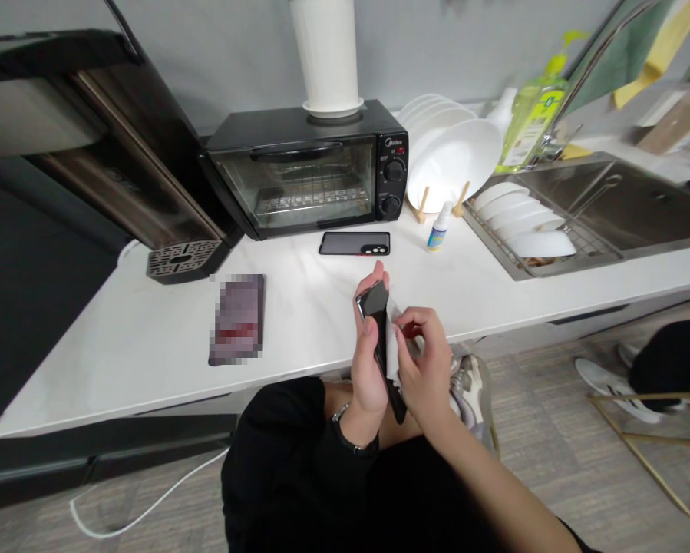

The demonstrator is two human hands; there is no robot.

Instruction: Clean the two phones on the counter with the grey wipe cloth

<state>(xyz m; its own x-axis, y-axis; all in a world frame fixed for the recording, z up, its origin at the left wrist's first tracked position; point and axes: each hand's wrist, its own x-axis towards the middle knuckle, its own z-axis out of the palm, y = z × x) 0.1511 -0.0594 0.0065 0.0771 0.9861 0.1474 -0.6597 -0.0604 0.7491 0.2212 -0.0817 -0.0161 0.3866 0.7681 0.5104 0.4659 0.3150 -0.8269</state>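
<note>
Left grip [368, 376] holds glossy black phone [374, 303]; right grip [430, 365] pinches thin white sheet [391, 353] alongside. Black-rimmed rectangular case [348, 243] lies on smooth white worktop [298, 307].

My left hand [371, 361] grips the phone [382, 338]; at twelve o'clock lies a phone case [354, 243].

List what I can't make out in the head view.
All head view:
- Glossy black slab: back, behind left hand.
- White cloth-like sheet: full shape, behind right hand.
- Dark rectangular item: surface, pixelated.
- White pot: top, cut off by upper edge.
- Small white-and-blue bottle: label text, too small.
</note>
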